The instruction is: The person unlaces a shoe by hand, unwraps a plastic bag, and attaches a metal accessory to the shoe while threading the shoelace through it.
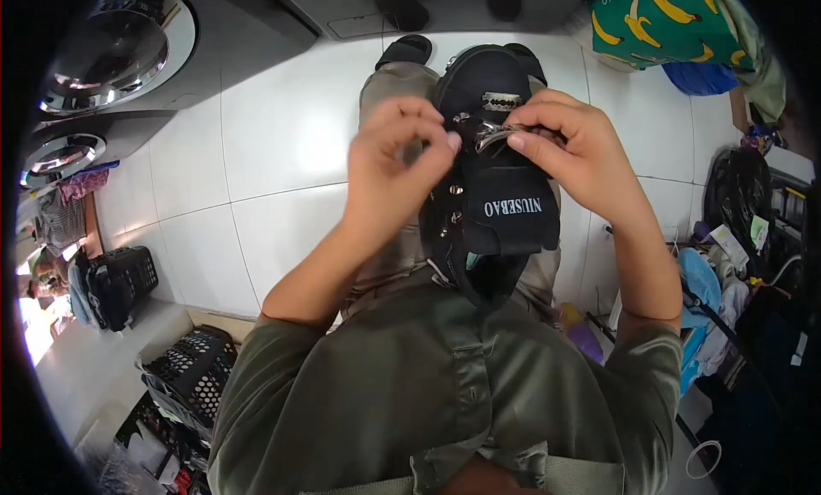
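Note:
A black bag-like item (479, 264) rests upright along my lap, with a flap lettered NIUSEBAO (513, 207) and metal snaps down its left side. On its upper part lies a silver razor blade (501, 101). My right hand (569, 144) pinches a shiny, curved metal piece (493, 137) between thumb and fingers, just below the blade. Whether that piece is fixed to the black item is unclear. Just left of the metal piece, my left hand (398, 157) has its thumb and fingers curled into a pinch, slightly blurred. Anything between those fingertips is too small to make out.
White floor tiles (282, 153) surround my legs. Front-loading machines (111, 46) stand at the left. A green banana-print bag (667, 20) is at the upper right, with bags and clothes (727, 290) piled below. Black baskets (201, 371) sit at lower left.

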Tool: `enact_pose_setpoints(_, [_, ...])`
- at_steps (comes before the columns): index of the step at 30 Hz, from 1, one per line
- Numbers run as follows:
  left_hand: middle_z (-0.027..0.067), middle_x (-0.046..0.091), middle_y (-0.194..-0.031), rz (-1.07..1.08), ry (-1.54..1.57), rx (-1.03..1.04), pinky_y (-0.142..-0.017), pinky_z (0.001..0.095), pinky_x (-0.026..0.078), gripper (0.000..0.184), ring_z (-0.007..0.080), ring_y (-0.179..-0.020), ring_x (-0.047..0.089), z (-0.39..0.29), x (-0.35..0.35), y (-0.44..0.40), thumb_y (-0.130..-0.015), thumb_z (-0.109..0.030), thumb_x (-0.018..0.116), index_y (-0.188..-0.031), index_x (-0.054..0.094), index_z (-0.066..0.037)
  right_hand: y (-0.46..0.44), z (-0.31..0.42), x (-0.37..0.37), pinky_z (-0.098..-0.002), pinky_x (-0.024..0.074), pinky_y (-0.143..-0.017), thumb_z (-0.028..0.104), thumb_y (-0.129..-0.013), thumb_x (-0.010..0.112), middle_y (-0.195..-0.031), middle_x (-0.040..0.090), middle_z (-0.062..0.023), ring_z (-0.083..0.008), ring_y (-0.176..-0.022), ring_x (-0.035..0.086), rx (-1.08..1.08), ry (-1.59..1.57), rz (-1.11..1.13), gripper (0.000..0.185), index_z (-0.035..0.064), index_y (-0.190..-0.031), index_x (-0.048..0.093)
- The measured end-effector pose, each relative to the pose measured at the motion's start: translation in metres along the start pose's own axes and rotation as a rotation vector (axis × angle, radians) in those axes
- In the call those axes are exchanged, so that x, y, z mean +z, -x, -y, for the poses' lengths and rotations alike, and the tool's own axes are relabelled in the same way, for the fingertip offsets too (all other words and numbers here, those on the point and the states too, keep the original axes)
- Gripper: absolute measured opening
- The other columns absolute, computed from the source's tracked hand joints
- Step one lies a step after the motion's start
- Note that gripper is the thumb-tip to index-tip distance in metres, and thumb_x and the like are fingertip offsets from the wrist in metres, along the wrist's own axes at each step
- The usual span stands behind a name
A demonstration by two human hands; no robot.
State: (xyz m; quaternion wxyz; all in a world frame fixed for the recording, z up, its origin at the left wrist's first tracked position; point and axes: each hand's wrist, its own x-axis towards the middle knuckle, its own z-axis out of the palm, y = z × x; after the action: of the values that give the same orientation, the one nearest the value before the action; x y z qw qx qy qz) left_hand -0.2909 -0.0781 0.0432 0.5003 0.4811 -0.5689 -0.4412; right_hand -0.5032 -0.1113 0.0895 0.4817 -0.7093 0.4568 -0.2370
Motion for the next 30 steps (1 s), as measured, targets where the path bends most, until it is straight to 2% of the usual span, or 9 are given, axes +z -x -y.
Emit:
enact_pose_setpoints(1, [0.0059,0.057,-0.092,0.026,-0.134,0.069,-0.068,0.0257,0.045,0.007,0.0145,-0.078,0.055,0.000,0.001,0.007,-0.074,-0.003,0.069,-0.082,0.068,-0.003,0.002,0.000,0.003,-0.0235,0.0404,-0.062,0.007,-0.082,0.064,-0.084,0.058,-0.0052,-0.0111,-0.071,0.053,-0.002,0.000,0.006,0.015,-0.0045,-0.091,0.063])
enact_pose_setpoints(3, [0.0065,0.055,-0.102,0.067,-0.101,-0.086,-0.081,0.0286,0.044,0.007,0.0164,-0.093,0.053,-0.005,0.007,0.019,-0.074,-0.005,0.070,-0.082,0.070,-0.003,0.005,-0.001,0.008,-0.0233,0.0403,-0.062,0.006,-0.081,0.065,-0.085,0.059,-0.0050,-0.0113,-0.071,0.052,-0.032,0.015,-0.077,0.014,-0.0043,-0.090,0.063])
enact_pose_setpoints(6, [0.0092,0.050,-0.120,-0.003,-0.021,-0.130,-0.099,0.0328,0.033,0.017,0.0223,-0.116,0.043,0.000,0.016,0.029,-0.071,-0.010,0.075,-0.087,0.072,-0.007,0.005,-0.002,0.015,-0.0272,0.0396,-0.055,0.009,-0.079,0.066,-0.075,0.055,-0.0076,-0.0152,-0.061,0.051,-0.099,0.019,-0.161,0.015,-0.0027,-0.087,0.063])
enact_pose_setpoints(13, [0.0146,0.054,-0.118,-0.087,-0.130,0.014,-0.094,0.0378,0.036,0.013,0.0310,-0.109,0.049,-0.003,0.029,0.021,-0.069,-0.013,0.075,-0.079,0.071,-0.006,0.009,0.004,0.020,-0.0334,0.0437,-0.061,0.008,-0.080,0.063,-0.079,0.056,-0.0127,-0.0273,-0.069,0.056,-0.098,0.098,-0.197,0.013,-0.0012,-0.089,0.061])
enact_pose_setpoints(16, [0.0121,0.050,-0.125,-0.062,-0.167,0.087,-0.098,0.0372,0.034,0.009,0.0268,-0.117,0.045,0.011,0.026,0.023,-0.072,-0.011,0.074,-0.078,0.068,-0.006,0.006,0.000,0.024,-0.0299,0.0451,-0.059,0.003,-0.078,0.064,-0.077,0.058,-0.0110,-0.0214,-0.067,0.057,-0.203,0.141,-0.218,0.008,-0.0011,-0.084,0.063])
enact_pose_setpoints(19, [0.0072,0.052,-0.126,-0.066,-0.154,0.030,-0.101,0.0397,0.028,0.013,0.0279,-0.117,0.043,0.007,0.031,0.020,-0.077,-0.021,0.071,-0.080,0.070,-0.009,0.010,0.015,0.019,-0.0263,0.0427,-0.056,0.004,-0.076,0.067,-0.075,0.058,-0.0090,-0.0150,-0.062,0.055,-0.058,0.050,-0.218,0.011,-0.0034,-0.084,0.063])
enact_pose_setpoints(21, [0.0057,0.055,-0.122,-0.117,-0.217,0.032,-0.095,0.0390,0.036,0.014,0.0291,-0.112,0.048,0.007,0.033,0.022,-0.074,-0.021,0.071,-0.079,0.069,-0.008,0.010,0.009,0.019,-0.0262,0.0426,-0.056,0.004,-0.076,0.067,-0.076,0.058,-0.0090,-0.0150,-0.062,0.055,-0.127,0.074,-0.234,0.012,-0.0036,-0.084,0.064])
enact_pose_setpoints(25, [0.0066,0.056,-0.120,-0.106,-0.183,0.039,-0.094,0.0379,0.037,0.011,0.0271,-0.110,0.050,0.010,0.030,0.025,-0.075,-0.019,0.070,-0.078,0.068,-0.008,0.010,0.003,0.024,-0.0258,0.0423,-0.056,0.005,-0.077,0.067,-0.076,0.058,-0.0093,-0.0154,-0.063,0.055,-0.213,0.105,-0.248,0.013,-0.0040,-0.085,0.064])
enact_pose_setpoints(30, [0.0107,0.058,-0.112,-0.060,0.357,-0.120,-0.093,0.0307,0.039,0.006,0.0206,-0.105,0.054,0.010,0.008,0.035,-0.078,-0.007,0.063,-0.079,0.064,-0.002,0.013,0.001,0.020,-0.0253,0.0419,-0.057,0.007,-0.078,0.066,-0.077,0.059,-0.0086,-0.0145,-0.063,0.054,-0.211,0.153,-0.266,0.014,-0.0035,-0.086,0.064])
